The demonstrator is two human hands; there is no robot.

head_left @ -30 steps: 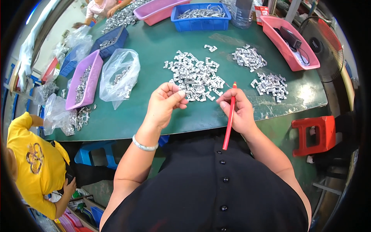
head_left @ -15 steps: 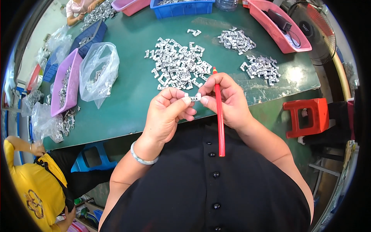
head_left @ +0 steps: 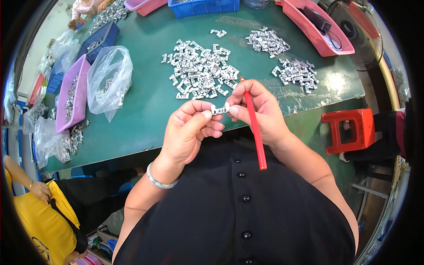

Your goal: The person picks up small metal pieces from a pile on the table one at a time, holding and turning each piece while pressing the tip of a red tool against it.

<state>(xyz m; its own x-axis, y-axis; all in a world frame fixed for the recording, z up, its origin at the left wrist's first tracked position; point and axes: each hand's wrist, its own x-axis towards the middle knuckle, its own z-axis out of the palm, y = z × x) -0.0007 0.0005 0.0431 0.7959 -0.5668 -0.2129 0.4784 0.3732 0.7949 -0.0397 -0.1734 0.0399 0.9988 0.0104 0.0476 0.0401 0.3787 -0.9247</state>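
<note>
Between my two hands I hold one small silvery metal bracket (head_left: pixel 219 110) with raised ends, just over the table's front edge. My left hand (head_left: pixel 191 126) pinches its left end between thumb and fingers. At the other end, my right hand (head_left: pixel 257 110) pinches it and also keeps a red pencil (head_left: pixel 256 132) tucked between the fingers, its rear end slanting down in front of my black shirt. Just beyond lies a large heap of similar metal brackets (head_left: pixel 198 70) on the green table (head_left: pixel 145 101).
Two smaller bracket piles (head_left: pixel 268 42) lie at the right. A pink basket (head_left: pixel 291 13), blue bin (head_left: pixel 205 8), purple basket (head_left: pixel 81 90) and plastic bag (head_left: pixel 110 81) stand around. A red stool (head_left: pixel 349 130) is at the right. A person in yellow (head_left: pixel 44 221) sits at the left.
The bracket has turned so more of its long face shows. The pencil's lower end has swung right. The person in yellow has shifted.
</note>
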